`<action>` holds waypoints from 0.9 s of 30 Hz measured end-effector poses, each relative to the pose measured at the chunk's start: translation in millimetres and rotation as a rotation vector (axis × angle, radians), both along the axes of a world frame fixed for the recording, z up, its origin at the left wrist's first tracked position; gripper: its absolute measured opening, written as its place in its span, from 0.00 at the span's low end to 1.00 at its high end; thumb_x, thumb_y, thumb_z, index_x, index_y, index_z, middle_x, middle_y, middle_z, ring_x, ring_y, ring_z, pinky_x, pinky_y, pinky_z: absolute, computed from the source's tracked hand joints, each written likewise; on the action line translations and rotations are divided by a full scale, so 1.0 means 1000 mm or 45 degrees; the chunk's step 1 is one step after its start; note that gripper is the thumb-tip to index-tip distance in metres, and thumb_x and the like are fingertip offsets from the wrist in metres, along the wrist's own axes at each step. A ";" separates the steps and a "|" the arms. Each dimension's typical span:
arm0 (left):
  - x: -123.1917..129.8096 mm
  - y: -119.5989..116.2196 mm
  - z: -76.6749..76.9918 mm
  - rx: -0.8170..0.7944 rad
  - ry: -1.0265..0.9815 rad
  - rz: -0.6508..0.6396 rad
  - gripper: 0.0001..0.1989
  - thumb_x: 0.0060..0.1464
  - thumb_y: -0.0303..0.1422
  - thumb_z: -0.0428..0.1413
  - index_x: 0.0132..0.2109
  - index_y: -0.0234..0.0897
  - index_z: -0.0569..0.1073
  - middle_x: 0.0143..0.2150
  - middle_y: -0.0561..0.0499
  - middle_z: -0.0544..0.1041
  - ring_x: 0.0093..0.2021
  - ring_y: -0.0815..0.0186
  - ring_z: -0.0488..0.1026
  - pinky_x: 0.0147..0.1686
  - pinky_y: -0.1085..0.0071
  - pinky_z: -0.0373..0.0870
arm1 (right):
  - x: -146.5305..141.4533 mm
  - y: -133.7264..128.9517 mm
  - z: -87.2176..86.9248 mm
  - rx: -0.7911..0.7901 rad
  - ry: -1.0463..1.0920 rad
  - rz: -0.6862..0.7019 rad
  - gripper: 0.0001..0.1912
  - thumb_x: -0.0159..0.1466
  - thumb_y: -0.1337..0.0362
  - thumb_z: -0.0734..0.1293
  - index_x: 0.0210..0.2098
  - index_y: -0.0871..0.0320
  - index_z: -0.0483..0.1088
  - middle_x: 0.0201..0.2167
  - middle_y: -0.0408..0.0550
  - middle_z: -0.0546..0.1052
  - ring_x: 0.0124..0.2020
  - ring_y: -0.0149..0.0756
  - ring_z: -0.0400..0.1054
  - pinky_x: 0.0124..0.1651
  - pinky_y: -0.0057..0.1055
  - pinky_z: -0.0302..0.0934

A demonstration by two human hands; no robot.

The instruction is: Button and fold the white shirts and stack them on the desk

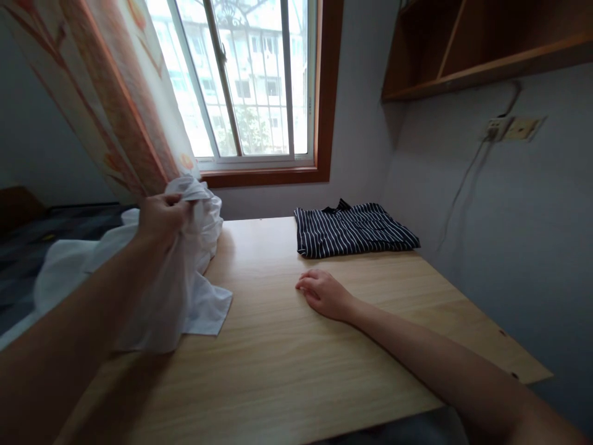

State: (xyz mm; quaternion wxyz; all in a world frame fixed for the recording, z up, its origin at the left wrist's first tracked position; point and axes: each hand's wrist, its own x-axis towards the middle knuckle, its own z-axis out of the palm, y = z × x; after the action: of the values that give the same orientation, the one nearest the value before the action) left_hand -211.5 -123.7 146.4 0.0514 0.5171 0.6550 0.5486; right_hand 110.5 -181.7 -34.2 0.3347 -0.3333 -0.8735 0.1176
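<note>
My left hand (163,216) is closed in a pinch on a bunched white garment (204,303), lifting its upper part above the table's left side. The garment hangs in loose folds, and one corner lies flat on the wood. Part of it trails left past my forearm, which hides some of the cloth. My right hand (324,293) rests on the wooden table (264,346) with loosely bent fingers and holds nothing. Just beyond it lies a folded black shirt with white stripes (354,230), its collar toward the window.
A window (250,80) with a brown frame is behind the table, and a patterned curtain (115,93) hangs at its left. Dark checked bedding (28,266) lies at the left. On the right wall are a wooden shelf (486,65) and a socket (523,129) with a hanging cord.
</note>
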 end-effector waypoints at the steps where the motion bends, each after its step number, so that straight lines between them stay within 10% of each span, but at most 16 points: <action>1: 0.012 -0.005 0.003 -0.027 -0.058 -0.112 0.20 0.47 0.35 0.60 0.47 0.29 0.80 0.28 0.53 0.78 0.25 0.71 0.67 0.26 0.77 0.63 | 0.000 0.001 0.000 -0.010 0.014 0.009 0.12 0.61 0.75 0.65 0.40 0.58 0.77 0.44 0.52 0.78 0.47 0.40 0.71 0.54 0.38 0.63; 7: 0.074 -0.040 -0.004 -0.182 0.066 -0.614 0.15 0.46 0.39 0.58 0.38 0.35 0.81 0.28 0.53 0.78 0.27 0.67 0.71 0.25 0.76 0.65 | 0.004 0.007 -0.001 -0.171 0.380 -0.129 0.14 0.69 0.60 0.62 0.42 0.56 0.78 0.46 0.54 0.80 0.53 0.43 0.71 0.59 0.43 0.62; 13: 0.137 -0.101 -0.079 -0.482 0.318 -1.213 0.16 0.51 0.36 0.55 0.48 0.44 0.78 0.46 0.46 0.78 0.37 0.62 0.77 0.29 0.69 0.75 | 0.013 0.012 0.006 -0.807 0.997 -0.125 0.36 0.68 0.36 0.53 0.55 0.57 0.72 0.49 0.55 0.80 0.50 0.46 0.74 0.51 0.44 0.68; 18: 0.163 -0.144 -0.119 -0.432 0.625 -1.556 0.21 0.52 0.32 0.58 0.54 0.50 0.76 0.60 0.44 0.72 0.52 0.58 0.75 0.49 0.62 0.76 | 0.022 0.012 0.009 -1.003 0.954 -0.085 0.29 0.57 0.46 0.72 0.51 0.57 0.73 0.48 0.51 0.80 0.49 0.45 0.73 0.51 0.39 0.68; 22: 0.156 -0.129 -0.101 -0.277 0.847 -1.493 0.14 0.60 0.30 0.51 0.44 0.47 0.80 0.49 0.48 0.80 0.49 0.60 0.76 0.53 0.63 0.72 | 0.028 0.011 0.018 -1.035 0.974 -0.069 0.24 0.52 0.60 0.74 0.48 0.56 0.75 0.45 0.47 0.81 0.45 0.41 0.74 0.48 0.36 0.68; 27: 0.104 -0.074 -0.089 -0.076 1.107 -0.827 0.19 0.62 0.34 0.50 0.58 0.44 0.73 0.58 0.46 0.76 0.60 0.56 0.69 0.62 0.55 0.64 | 0.058 0.020 0.053 -0.896 1.165 -0.198 0.21 0.45 0.62 0.75 0.40 0.56 0.80 0.35 0.44 0.82 0.36 0.38 0.73 0.42 0.33 0.67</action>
State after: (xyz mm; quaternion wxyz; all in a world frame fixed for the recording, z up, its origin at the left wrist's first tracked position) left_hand -107.4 -197.9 57.5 -0.0428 0.8704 0.4378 0.2213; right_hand 168.6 -161.8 18.6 0.5547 -0.4028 -0.5215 0.5080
